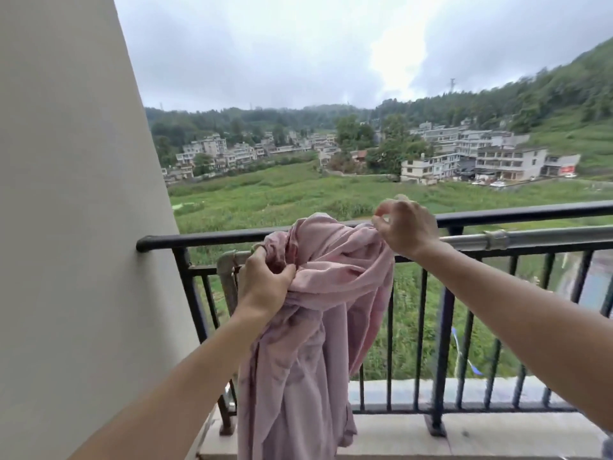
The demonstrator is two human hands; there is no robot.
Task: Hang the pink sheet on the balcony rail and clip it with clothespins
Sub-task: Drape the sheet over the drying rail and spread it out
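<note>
The pink sheet (318, 313) hangs bunched and crumpled in front of the black balcony rail (205, 239), its top at rail height and its long end trailing down to the floor. My left hand (265, 283) grips a gathered fold on the sheet's left side, just below the rail. At the sheet's upper right corner, my right hand (403, 225) pinches the cloth at rail height. A silver metal pole (530, 240) runs along just under the rail's top bar to the right. No clothespins are visible.
A pale wall (76, 227) closes off the left side, where the rail meets it. Vertical black bars (421, 327) stand below the top bar on a concrete ledge (398, 429). Beyond lie green fields, houses and wooded hills under a cloudy sky.
</note>
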